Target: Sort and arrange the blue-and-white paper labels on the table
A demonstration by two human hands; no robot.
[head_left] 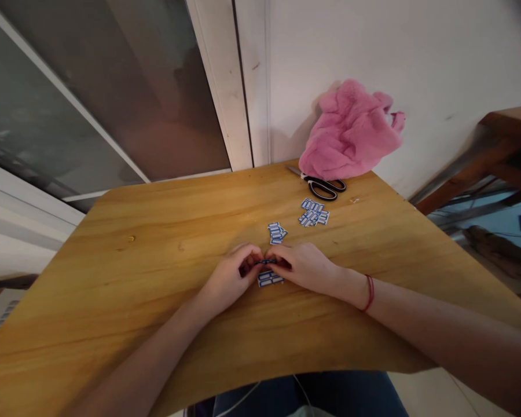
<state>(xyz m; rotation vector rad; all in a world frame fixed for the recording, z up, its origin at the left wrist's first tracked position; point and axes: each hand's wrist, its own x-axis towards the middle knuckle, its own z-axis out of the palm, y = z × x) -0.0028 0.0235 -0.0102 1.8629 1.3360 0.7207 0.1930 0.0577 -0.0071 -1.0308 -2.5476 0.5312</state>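
My left hand (237, 269) and my right hand (301, 263) meet over the middle of the wooden table (178, 313). Fingertips of both pinch a thin blue-and-white paper piece (266, 262), seen nearly edge-on. Just below the fingers lies another flat white piece with blue-outlined boxes (270, 279). A small overlapping group of similar pieces (276, 233) rests right beyond my fingertips. Farther off to the right is a second pile of these blue-and-white pieces (313, 213). A red cord circles my right wrist.
Black-and-white-handled scissors (323, 188) lie at the back right, against a pink plush cloth (351, 133) by the wall. A tiny yellow scrap (131, 238) sits on the left side. Glass door panels (113, 87) stand behind the table's left part.
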